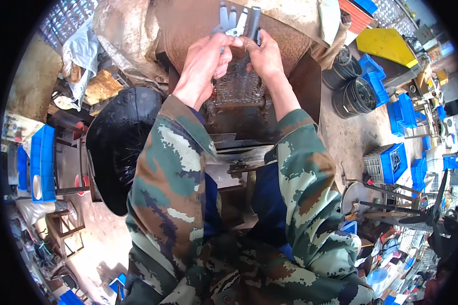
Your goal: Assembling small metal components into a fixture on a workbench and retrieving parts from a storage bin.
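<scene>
Both hands meet at the top middle over a worn metal work surface (188,35). My left hand (204,62) is closed, thumb and forefinger pinching the lower end of flat silver metal pieces (233,21) with prong-like ends that fan out upward. Beside it my right hand (264,57) is closed around the lower part of a dark grey metal bar (254,23), which stands up from its fingers. Its fingertips touch the base of the silver pieces too. Below the hands lies a wet-looking, rough metal block (237,86). What the curled fingers cover is hidden.
Brown sacking (130,35) drapes the surface's left side. A black padded seat (124,147) stands to the left. On the right are black buckets (355,99), a yellow panel (387,47), blue crates (393,160) and a standing fan (432,208). A wooden stool (65,231) is at the lower left.
</scene>
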Available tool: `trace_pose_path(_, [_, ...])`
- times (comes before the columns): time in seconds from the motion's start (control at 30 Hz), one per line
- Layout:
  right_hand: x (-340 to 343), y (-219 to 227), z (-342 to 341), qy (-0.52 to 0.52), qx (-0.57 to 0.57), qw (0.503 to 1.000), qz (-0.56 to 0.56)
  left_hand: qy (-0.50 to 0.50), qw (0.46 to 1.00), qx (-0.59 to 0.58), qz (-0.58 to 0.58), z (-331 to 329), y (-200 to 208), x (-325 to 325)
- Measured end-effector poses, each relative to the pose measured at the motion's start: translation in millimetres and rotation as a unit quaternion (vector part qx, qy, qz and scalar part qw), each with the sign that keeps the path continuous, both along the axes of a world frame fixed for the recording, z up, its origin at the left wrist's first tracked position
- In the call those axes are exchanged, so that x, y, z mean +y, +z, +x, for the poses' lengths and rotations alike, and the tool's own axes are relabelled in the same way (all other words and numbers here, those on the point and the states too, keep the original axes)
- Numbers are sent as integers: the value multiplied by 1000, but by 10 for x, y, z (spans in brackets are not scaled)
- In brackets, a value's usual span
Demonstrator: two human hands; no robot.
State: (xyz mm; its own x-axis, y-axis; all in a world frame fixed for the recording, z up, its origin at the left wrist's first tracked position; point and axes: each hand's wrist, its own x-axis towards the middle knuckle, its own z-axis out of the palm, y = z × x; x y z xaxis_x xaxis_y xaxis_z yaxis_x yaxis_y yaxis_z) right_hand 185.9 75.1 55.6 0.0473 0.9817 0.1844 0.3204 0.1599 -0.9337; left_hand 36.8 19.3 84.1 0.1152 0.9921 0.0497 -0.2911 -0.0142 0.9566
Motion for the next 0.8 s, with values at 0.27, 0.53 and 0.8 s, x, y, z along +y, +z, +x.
trace_pose_path(0.27, [51,-52,34,18,14,1000,9,32,991,-74,-110,-37,-543,28])
trace_pose_path(0.53, [100,-98,-88,24,49,998,4,104,987,-49,-116,-90,-699,26])
trace_pose_path(0.8, [367,-227,326,49,-274,959,45,315,737,427,419,175,-1306,460])
